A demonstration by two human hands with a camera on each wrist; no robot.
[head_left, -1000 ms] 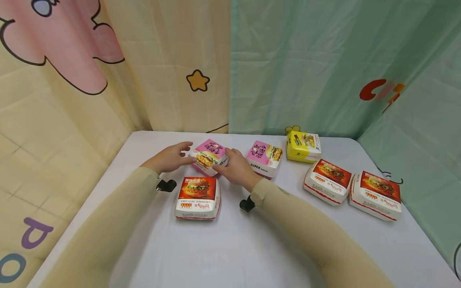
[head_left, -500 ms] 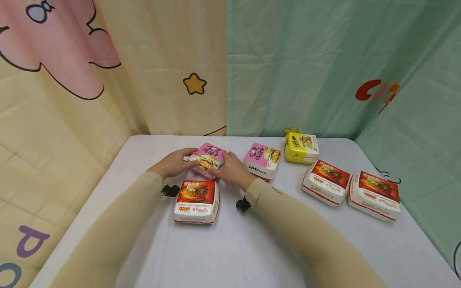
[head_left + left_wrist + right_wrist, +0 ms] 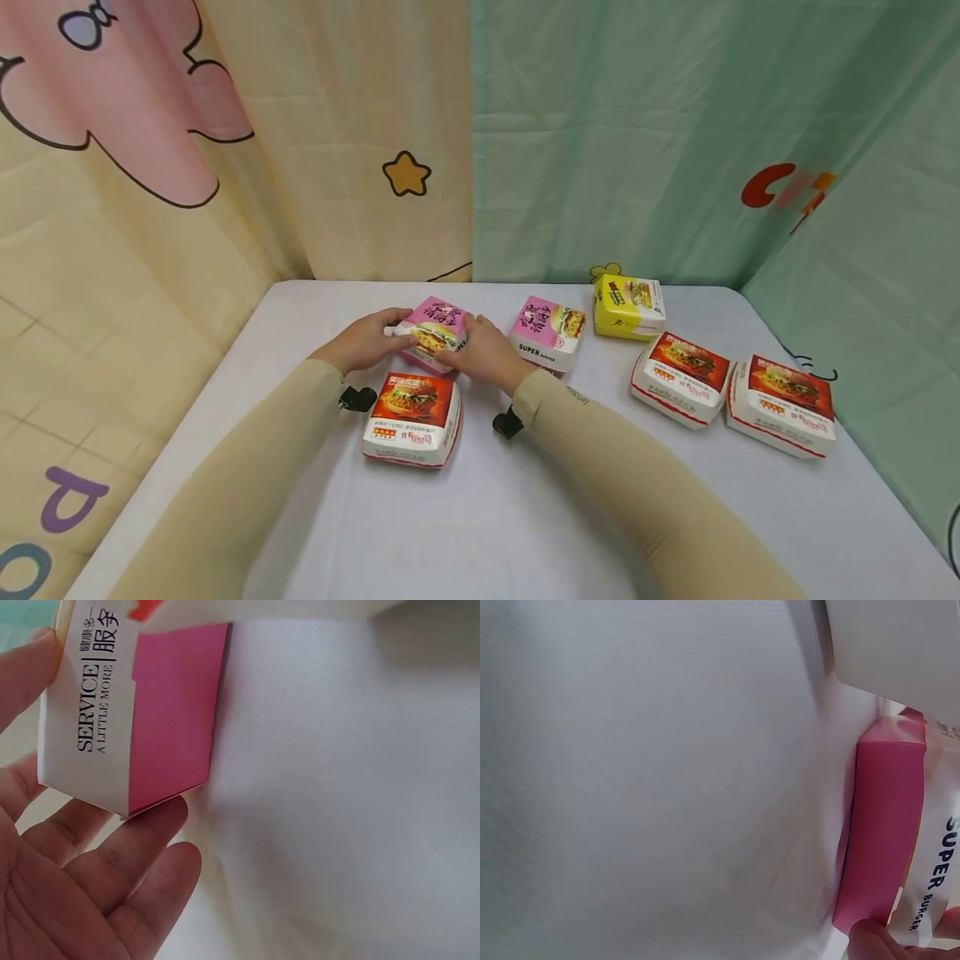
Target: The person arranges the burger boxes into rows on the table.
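Red-topped burger carton (image 3: 412,419) sits just in front of the pink box (image 3: 437,323), between the forearms. Left hand (image 3: 363,340) and right hand (image 3: 489,353) pinch that pink box from either side. Second pink carton (image 3: 546,333)'s to its right, yellow carton (image 3: 629,308) further right and back.

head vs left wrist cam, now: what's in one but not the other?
Only head: the right hand, the second pink box, the yellow box and two red-topped boxes at right.

Only left wrist: legible "SERVICE A LITTLE MORE" lettering.

Both: the left hand, the pink box between the hands and the white table. Possibly the front red-topped box too; the wrist view's top edge is too cropped to tell.
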